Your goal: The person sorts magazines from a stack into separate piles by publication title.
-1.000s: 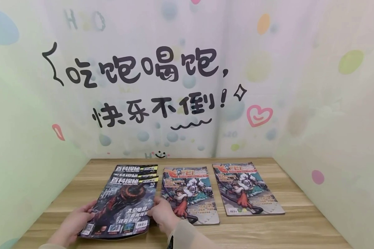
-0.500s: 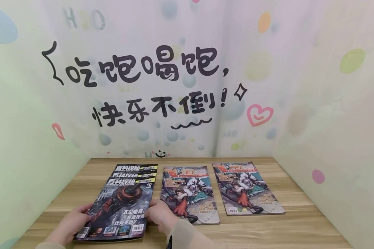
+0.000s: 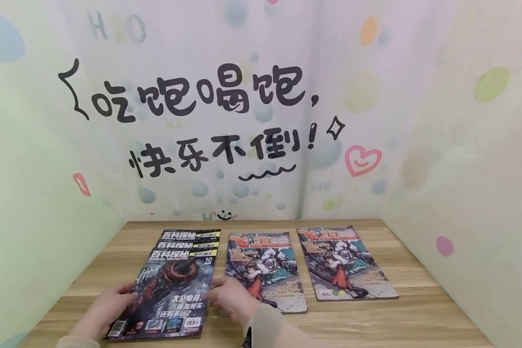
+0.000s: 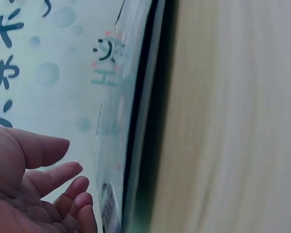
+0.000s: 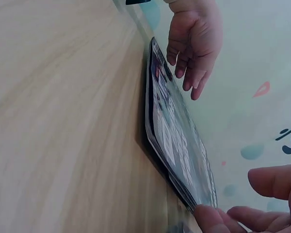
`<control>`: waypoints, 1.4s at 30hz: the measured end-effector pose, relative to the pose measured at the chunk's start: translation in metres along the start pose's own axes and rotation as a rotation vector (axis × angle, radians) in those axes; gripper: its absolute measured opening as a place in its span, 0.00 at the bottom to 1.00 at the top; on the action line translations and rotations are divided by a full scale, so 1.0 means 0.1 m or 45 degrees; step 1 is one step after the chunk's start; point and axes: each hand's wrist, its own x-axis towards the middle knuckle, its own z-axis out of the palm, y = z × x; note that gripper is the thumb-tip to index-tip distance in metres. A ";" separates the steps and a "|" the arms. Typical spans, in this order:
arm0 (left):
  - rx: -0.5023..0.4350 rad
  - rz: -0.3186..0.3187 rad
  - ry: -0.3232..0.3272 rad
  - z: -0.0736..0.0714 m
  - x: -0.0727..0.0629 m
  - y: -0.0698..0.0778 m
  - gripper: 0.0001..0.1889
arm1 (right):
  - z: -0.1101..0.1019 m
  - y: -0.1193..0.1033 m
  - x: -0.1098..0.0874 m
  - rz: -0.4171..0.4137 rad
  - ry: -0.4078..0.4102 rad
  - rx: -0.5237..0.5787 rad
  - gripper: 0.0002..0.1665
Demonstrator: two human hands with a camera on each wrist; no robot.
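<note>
Three magazines with dark covers lie overlapped at the left of the table, their mastheads staggered. The top magazine (image 3: 169, 285) covers most of the two behind it, which show only strips such as the rear masthead (image 3: 178, 235). My left hand (image 3: 108, 307) is at its left edge, fingers relaxed and holding nothing; the left wrist view shows the thumb apart from the fingers. On the other side, my right hand (image 3: 235, 299) has its fingertips at the right edge. Its thumb (image 5: 274, 182) stands raised off the cover in the right wrist view.
Just right of the overlapped magazines lies a colourful comic-style magazine (image 3: 265, 270), partly behind my right hand. A matching magazine (image 3: 345, 266) is further right. The wooden table (image 3: 352, 328) is bounded by printed curtain walls (image 3: 261, 193) at the back and sides.
The top magazine has moved slightly toward me and left, lining up under the other two mastheads. Both hands have loosened from its edges, the right one shifting a little right.
</note>
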 end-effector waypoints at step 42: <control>-0.399 0.224 -0.017 1.67 0.12 1.14 0.22 | -1.48 0.31 -0.13 -0.092 0.310 -0.224 0.29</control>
